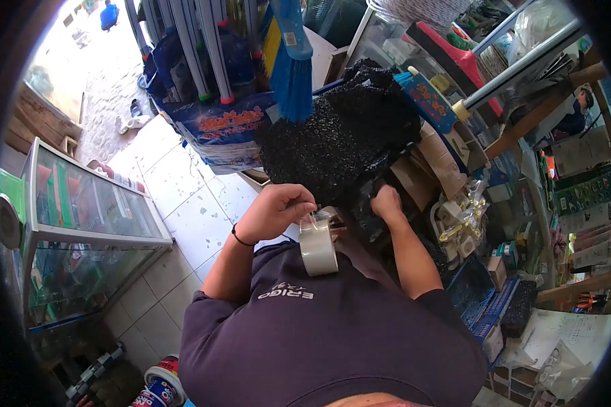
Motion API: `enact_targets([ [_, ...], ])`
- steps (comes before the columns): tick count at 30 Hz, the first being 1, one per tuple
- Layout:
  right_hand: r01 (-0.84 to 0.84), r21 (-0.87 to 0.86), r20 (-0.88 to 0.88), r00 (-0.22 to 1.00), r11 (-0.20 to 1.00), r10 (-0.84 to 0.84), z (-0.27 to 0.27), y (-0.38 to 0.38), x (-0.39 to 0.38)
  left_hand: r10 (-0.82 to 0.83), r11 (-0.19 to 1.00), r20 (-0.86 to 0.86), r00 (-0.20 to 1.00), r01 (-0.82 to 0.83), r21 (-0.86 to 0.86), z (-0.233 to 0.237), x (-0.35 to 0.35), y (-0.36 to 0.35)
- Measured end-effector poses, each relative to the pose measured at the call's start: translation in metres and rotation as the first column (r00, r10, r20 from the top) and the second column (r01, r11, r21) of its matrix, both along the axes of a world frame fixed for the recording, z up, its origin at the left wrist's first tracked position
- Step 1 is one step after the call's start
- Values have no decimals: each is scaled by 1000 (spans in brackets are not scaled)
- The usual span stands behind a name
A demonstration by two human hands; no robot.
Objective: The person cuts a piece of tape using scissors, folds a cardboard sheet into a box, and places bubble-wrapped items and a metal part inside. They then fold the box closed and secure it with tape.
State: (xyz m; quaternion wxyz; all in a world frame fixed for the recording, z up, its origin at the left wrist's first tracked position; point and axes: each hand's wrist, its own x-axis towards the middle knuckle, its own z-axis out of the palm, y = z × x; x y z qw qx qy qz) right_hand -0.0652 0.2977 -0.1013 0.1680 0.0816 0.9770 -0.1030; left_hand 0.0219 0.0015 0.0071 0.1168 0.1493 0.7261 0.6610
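Observation:
My left hand (286,205), with a dark band at the wrist, is closed in a pinch on the loose end of clear packing tape. The roll of packing tape (318,249) hangs just below the fingers, in front of my dark shirt. To the right, my right hand (387,205) is closed on the near edge of a large bundle of black bubble wrap (339,139). The bundle is bulky and shiny, and whatever lies inside it is hidden. My right fingertips are partly out of sight against the dark plastic.
Beyond the bundle stand brooms (293,81) and several poles in a blue printed sack (217,129). A glass display case (91,224) is on the left over tiled floor (197,203). Packaged fittings (461,217), a blue basket (478,298) and crowded shelves line the right.

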Motion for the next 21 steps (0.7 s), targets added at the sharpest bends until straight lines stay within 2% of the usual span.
enact_targets([
  [2, -33, -102, -88, 996, 994, 24, 3, 3, 2, -15, 999, -40, 999, 13, -38, 3, 0, 10],
  [4, -124, -178, -226, 971, 976, 82, 2, 11, 9, -17, 1000, 21, 1000, 17, 16, 2, 1, 24],
  [7, -118, -587, -175, 984, 801, 17, 13, 24, 33, -39, 997, 80, 996, 33, 67, 5, 6, 45],
  [10, 82, -834, 78, 996, 545, -31, 44, 33, 73, -57, 996, 110, 992, 49, 73, 13, 6, 65],
  [13, 267, -918, 296, 954, 293, 57, 80, 46, 121, -98, 994, 141, 985, 90, 63, 17, 6, 88],
  [16, 350, -927, 362, 930, 137, 68, 79, 62, 160, -175, 985, 104, 979, 174, 20, 30, 4, 114],
  [18, 369, -920, 377, 926, 130, 41, 80, 69, 176, -245, 969, 71, 967, 246, -5, 34, 5, 132],
  [21, 349, -934, 354, 933, 78, 70, 74, 84, 191, -326, 944, 126, 937, 331, -17, 37, 7, 154],
])
